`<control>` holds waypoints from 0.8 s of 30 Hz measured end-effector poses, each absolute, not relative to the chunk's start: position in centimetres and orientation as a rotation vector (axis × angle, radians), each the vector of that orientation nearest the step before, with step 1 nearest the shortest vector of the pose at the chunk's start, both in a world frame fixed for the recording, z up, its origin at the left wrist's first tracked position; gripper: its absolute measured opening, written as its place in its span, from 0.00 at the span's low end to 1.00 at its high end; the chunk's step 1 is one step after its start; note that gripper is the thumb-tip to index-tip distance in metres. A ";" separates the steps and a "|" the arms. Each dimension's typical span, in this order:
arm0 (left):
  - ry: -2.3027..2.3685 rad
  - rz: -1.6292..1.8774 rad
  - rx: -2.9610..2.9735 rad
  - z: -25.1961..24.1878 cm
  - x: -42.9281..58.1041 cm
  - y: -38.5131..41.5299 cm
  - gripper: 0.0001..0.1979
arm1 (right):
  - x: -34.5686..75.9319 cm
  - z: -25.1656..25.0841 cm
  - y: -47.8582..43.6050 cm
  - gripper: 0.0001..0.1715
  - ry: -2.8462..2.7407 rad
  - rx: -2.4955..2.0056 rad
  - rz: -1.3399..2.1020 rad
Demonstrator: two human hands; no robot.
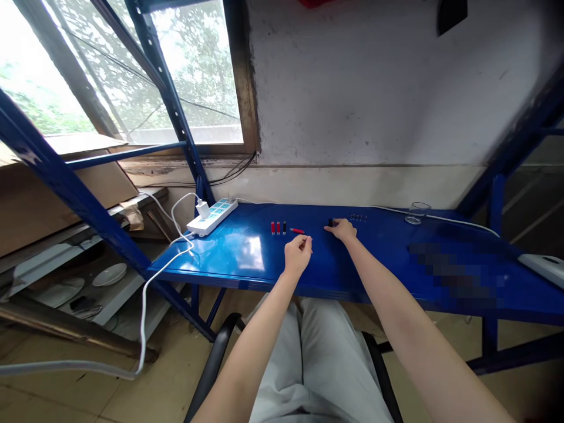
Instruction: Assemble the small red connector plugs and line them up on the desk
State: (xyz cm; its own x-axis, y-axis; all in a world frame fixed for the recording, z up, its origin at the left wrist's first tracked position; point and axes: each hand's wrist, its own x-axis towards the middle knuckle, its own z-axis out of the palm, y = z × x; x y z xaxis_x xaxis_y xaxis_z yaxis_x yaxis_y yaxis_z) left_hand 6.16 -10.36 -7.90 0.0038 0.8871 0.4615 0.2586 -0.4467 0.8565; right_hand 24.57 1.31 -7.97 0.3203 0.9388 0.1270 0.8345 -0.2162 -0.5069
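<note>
the blue surface (247,252) looks slick, so small parts could skid off. from the hands, the strip (212,216) lies at 10 o'clock and the glass (416,212) at 2, where a sweeping elbow might tip it. the left hand (298,254) is curled, and i cannot tell if its grip holds anything. the right hand (342,229) has its grip pinched on a black piece (330,222) at 12. the red pin (297,231) could roll, and the upright pins (278,227) could topple if nudged.

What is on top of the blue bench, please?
A power strip, red and black parts, a glass. The right hand partly covers a black piece; the left hand, closed, hides anything held.
</note>
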 end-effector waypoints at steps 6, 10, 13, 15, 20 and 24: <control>1.235 1.460 1.784 -8.1 6.1 -10.0 0.15 | 23.0 -7.7 -0.5 0.13 -1.643 -1.966 0.249; 1.274 1.482 1.867 -8.3 6.3 -9.8 0.14 | 22.3 -7.6 -3.5 0.14 -1.734 -1.771 0.143; 1.262 1.480 2.006 -8.1 6.7 -10.0 0.18 | 21.7 -8.1 -6.0 0.16 -1.824 -1.594 -0.074; 1.237 1.414 2.152 -7.9 6.9 -10.4 0.21 | 21.6 -8.4 -7.2 0.17 -1.883 -1.491 -0.218; 1.293 1.301 2.366 -8.1 7.3 -10.7 0.18 | 21.5 -8.7 -8.0 0.16 -1.985 -1.426 -0.377; 1.440 1.313 2.325 -8.4 7.3 -10.3 0.14 | 21.1 -8.6 -8.0 0.17 -2.064 -1.408 -0.417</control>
State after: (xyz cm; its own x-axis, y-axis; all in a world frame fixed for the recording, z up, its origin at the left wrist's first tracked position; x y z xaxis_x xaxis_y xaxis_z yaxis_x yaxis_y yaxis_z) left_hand 7.25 -10.30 -8.37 0.1770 0.7724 0.6100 0.6789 -0.5446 0.4925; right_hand 21.09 -8.00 -8.62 -0.2578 0.7305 0.6323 0.9186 0.3882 -0.0740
